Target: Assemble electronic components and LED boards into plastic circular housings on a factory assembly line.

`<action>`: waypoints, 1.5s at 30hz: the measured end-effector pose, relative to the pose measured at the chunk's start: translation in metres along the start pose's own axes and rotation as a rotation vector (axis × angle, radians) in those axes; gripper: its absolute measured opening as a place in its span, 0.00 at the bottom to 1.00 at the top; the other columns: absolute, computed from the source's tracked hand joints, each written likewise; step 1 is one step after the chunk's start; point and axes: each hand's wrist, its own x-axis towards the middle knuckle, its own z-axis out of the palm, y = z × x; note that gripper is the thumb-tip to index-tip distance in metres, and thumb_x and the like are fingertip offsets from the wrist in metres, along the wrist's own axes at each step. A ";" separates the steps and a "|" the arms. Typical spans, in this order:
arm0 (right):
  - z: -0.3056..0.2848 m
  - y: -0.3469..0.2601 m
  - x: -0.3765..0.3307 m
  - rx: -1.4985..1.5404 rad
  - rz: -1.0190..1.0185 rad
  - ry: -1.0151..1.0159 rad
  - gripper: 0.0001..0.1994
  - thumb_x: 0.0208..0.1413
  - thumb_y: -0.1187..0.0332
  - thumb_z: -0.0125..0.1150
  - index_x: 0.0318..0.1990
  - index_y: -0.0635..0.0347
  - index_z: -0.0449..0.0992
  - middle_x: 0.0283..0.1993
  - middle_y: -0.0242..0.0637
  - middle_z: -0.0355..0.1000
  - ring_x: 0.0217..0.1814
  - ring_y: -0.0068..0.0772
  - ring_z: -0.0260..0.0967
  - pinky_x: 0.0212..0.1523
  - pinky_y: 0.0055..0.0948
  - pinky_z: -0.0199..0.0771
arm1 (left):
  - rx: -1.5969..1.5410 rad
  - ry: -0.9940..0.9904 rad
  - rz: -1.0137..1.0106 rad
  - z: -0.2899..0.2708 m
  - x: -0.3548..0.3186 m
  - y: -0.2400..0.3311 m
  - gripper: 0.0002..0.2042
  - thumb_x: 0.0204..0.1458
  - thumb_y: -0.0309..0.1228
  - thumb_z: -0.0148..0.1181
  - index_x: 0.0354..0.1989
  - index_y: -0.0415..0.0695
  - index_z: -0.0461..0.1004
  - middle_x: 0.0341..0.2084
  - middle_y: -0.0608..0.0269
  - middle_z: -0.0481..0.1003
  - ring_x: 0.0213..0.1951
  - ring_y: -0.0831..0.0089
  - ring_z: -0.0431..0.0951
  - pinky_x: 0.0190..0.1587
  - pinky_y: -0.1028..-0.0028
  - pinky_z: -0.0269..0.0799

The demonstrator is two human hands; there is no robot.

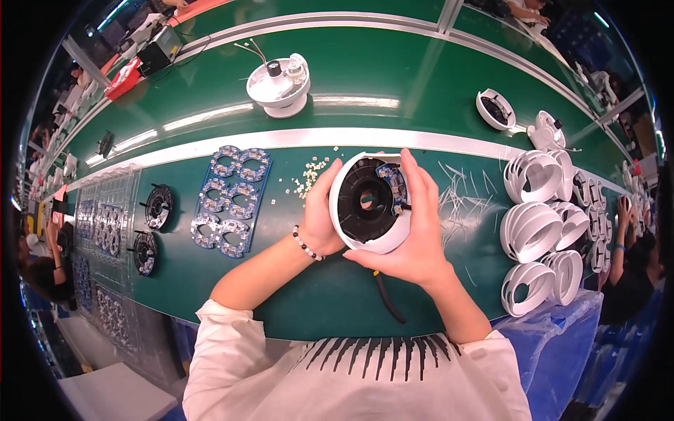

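Between my two hands is a round white plastic housing (382, 244), held tilted over the green bench. Inside it sits a black round plastic part (351, 203) with a hole in its middle. A small blue circuit board (395, 184) is at its upper right. My left hand (324, 217) is closed around the housing's left side, a beaded bracelet on the wrist. My right hand (419, 231) grips the right side, fingers up along the rim and thumb at the bottom. Below the housing lies a tool with a dark curved handle (390, 302), its head partly hidden by my hands.
Panels of blue circuit boards (235, 200) and small cream connectors (309, 175) lie to the left, beside black round parts (159, 207). White strips (463, 200) and stacked white rings (531, 231) are on the right. A white assembly (281, 91) stands on the conveyor (393, 70) beyond.
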 end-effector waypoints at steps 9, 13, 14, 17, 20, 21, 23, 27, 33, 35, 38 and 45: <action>-0.024 -0.005 0.023 -0.015 -0.109 -0.298 0.59 0.15 0.57 0.76 0.60 0.65 0.45 0.54 0.51 0.52 0.58 0.50 0.48 0.57 0.40 0.53 | -0.094 -0.102 -0.154 -0.012 -0.004 0.010 0.38 0.48 0.64 0.28 0.53 0.43 0.60 0.47 0.54 0.67 0.47 0.64 0.69 0.51 0.63 0.65; -0.013 0.002 0.013 -0.019 -0.127 -0.147 0.58 0.15 0.59 0.75 0.59 0.69 0.46 0.57 0.51 0.52 0.59 0.54 0.48 0.58 0.42 0.51 | -0.152 -0.145 -0.042 -0.021 -0.002 -0.004 0.25 0.49 0.44 0.45 0.52 0.40 0.61 0.46 0.53 0.68 0.46 0.63 0.69 0.52 0.63 0.64; -0.008 0.001 0.007 -0.025 -0.097 -0.077 0.57 0.15 0.59 0.74 0.59 0.68 0.46 0.57 0.51 0.51 0.59 0.53 0.47 0.58 0.43 0.51 | -0.179 -0.145 -0.055 -0.020 -0.001 -0.008 0.25 0.45 0.38 0.49 0.51 0.40 0.61 0.45 0.52 0.68 0.47 0.63 0.69 0.53 0.64 0.63; 0.000 0.002 -0.010 -0.069 -0.086 0.085 0.56 0.18 0.57 0.74 0.59 0.69 0.45 0.59 0.53 0.49 0.59 0.54 0.47 0.57 0.44 0.50 | -0.089 -0.143 -0.033 -0.007 -0.005 -0.012 0.23 0.46 0.37 0.49 0.50 0.39 0.63 0.40 0.56 0.71 0.42 0.67 0.72 0.49 0.67 0.67; 0.000 0.008 -0.014 -0.090 -0.061 0.126 0.56 0.23 0.55 0.73 0.59 0.70 0.42 0.61 0.55 0.43 0.62 0.57 0.41 0.58 0.47 0.45 | -0.022 -0.179 -0.067 -0.005 0.009 -0.011 0.20 0.49 0.38 0.47 0.49 0.41 0.64 0.38 0.60 0.72 0.40 0.72 0.73 0.46 0.70 0.69; 0.000 0.014 -0.016 -0.065 -0.022 0.120 0.56 0.24 0.55 0.72 0.59 0.70 0.41 0.62 0.55 0.40 0.63 0.57 0.38 0.59 0.48 0.43 | -0.017 -0.170 -0.073 -0.001 0.017 -0.009 0.20 0.49 0.39 0.46 0.49 0.42 0.64 0.38 0.60 0.72 0.40 0.71 0.73 0.46 0.70 0.69; -0.002 0.024 -0.027 -0.203 0.015 0.162 0.53 0.29 0.56 0.71 0.60 0.68 0.41 0.64 0.58 0.34 0.66 0.58 0.31 0.61 0.49 0.36 | 0.033 -0.029 0.015 0.011 0.045 0.004 0.20 0.50 0.41 0.45 0.46 0.41 0.66 0.39 0.57 0.72 0.41 0.68 0.72 0.48 0.66 0.67; -0.021 0.023 -0.078 -0.238 -0.025 -0.189 0.50 0.29 0.49 0.69 0.56 0.71 0.50 0.61 0.61 0.43 0.61 0.63 0.42 0.59 0.51 0.43 | -0.051 0.234 0.198 -0.006 0.123 0.014 0.11 0.50 0.37 0.47 0.36 0.44 0.68 0.32 0.61 0.73 0.38 0.70 0.73 0.46 0.68 0.68; -0.030 -0.021 -0.109 -0.378 0.124 -0.688 0.51 0.23 0.58 0.71 0.58 0.66 0.48 0.62 0.53 0.41 0.63 0.55 0.37 0.59 0.53 0.36 | 0.270 0.473 0.519 -0.059 0.262 0.007 0.16 0.50 0.37 0.49 0.42 0.39 0.69 0.34 0.63 0.71 0.38 0.75 0.68 0.43 0.75 0.61; -0.026 -0.016 -0.104 -0.548 0.115 -0.736 0.53 0.22 0.44 0.69 0.56 0.69 0.53 0.61 0.55 0.45 0.62 0.59 0.41 0.59 0.56 0.39 | 0.268 0.504 0.562 -0.065 0.281 0.011 0.17 0.52 0.37 0.49 0.45 0.38 0.67 0.36 0.62 0.71 0.39 0.75 0.67 0.43 0.76 0.61; -0.027 0.002 -0.101 -0.411 0.078 -0.678 0.50 0.23 0.50 0.70 0.56 0.69 0.53 0.57 0.53 0.49 0.59 0.56 0.45 0.58 0.51 0.44 | 0.451 0.499 0.496 -0.084 0.288 0.019 0.21 0.53 0.39 0.48 0.49 0.35 0.63 0.40 0.57 0.70 0.41 0.74 0.67 0.43 0.76 0.63; -0.037 0.028 -0.090 -0.202 0.216 -0.196 0.27 0.26 0.75 0.52 0.44 0.66 0.65 0.40 0.47 0.62 0.39 0.45 0.60 0.42 0.34 0.63 | 1.351 0.412 0.898 -0.039 0.178 0.000 0.24 0.45 0.36 0.55 0.48 0.35 0.62 0.39 0.45 0.69 0.40 0.53 0.70 0.45 0.64 0.65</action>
